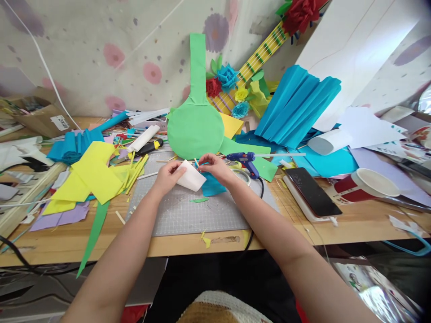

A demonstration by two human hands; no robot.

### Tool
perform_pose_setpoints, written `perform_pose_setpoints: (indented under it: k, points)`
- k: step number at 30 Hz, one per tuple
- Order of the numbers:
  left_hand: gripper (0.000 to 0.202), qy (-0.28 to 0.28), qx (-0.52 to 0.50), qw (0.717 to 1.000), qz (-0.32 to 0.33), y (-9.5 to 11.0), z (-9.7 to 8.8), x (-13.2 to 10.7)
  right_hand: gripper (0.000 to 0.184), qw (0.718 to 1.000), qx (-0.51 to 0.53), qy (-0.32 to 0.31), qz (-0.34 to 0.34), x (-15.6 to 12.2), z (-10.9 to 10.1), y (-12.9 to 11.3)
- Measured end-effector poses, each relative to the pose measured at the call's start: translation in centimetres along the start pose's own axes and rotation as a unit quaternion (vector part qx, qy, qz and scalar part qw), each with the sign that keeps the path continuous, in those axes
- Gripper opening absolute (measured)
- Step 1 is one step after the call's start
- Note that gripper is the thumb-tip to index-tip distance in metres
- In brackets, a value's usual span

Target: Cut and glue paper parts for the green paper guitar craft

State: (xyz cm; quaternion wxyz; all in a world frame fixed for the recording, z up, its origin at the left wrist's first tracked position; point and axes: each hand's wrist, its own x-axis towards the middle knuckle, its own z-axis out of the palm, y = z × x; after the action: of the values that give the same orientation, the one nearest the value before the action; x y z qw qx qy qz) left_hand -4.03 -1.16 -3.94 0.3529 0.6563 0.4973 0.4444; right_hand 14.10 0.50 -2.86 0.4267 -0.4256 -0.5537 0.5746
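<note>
My left hand is closed on a folded white sheet of paper, holding it over the grey cutting mat. My right hand pinches the paper's upper edge, where a short yellow stick pokes up between the fingers. A blue paper piece lies on the mat under the right hand. A small green scrap rests just in front of the hands.
A blue glue gun lies right of my hands, its cord running off the table's front edge. A large green paper shape, pleated blue paper, yellow paper, a phone and a tipped red cup crowd the wooden table.
</note>
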Motion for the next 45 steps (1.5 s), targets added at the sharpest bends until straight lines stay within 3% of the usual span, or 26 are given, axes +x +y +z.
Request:
perform_pose_setpoints:
  k: [5,10,21,28,30,34,36,39,41,45]
  points:
    - [0.024,-0.025,0.095,0.994,0.049,-0.5,1.2,-0.4,0.022,0.998,0.042,-0.035,0.013,-0.9,-0.4,1.1]
    - [0.024,-0.004,0.066,0.997,0.030,-1.1,1.5,-0.3,0.018,0.996,0.075,-0.043,0.003,-1.2,-0.3,1.3]
    - [0.023,0.016,0.062,0.997,0.036,-0.5,2.1,-0.2,0.014,0.998,0.006,-0.049,-0.025,-1.3,0.0,1.3]
    - [0.018,0.014,0.073,0.997,0.034,-0.6,2.7,-0.2,0.026,0.998,0.022,-0.027,-0.047,-0.9,0.0,2.1]
    - [0.018,0.046,0.112,0.991,0.059,-0.2,3.0,-0.3,0.027,0.999,0.012,-0.010,-0.039,-0.6,-0.3,2.3]
    - [0.025,0.224,0.243,0.930,0.158,1.3,3.8,-0.8,0.028,0.996,0.005,0.081,-0.030,-0.3,-1.3,2.4]
    - [0.015,0.205,0.272,0.915,0.218,2.0,4.4,-1.2,0.029,0.991,0.016,0.126,-0.032,-0.4,-1.6,2.2]
    - [0.015,0.093,0.271,0.922,0.259,2.4,5.0,-1.5,0.031,0.988,0.041,0.144,-0.030,-0.4,-1.8,2.1]
    - [0.016,0.079,0.255,0.937,0.227,2.2,4.8,-1.5,0.033,0.989,0.049,0.137,-0.020,-0.4,-1.8,2.1]
    - [0.019,0.169,0.237,0.955,0.064,1.1,1.7,-0.8,0.030,0.990,-0.001,0.136,-0.038,-0.4,-1.9,2.3]
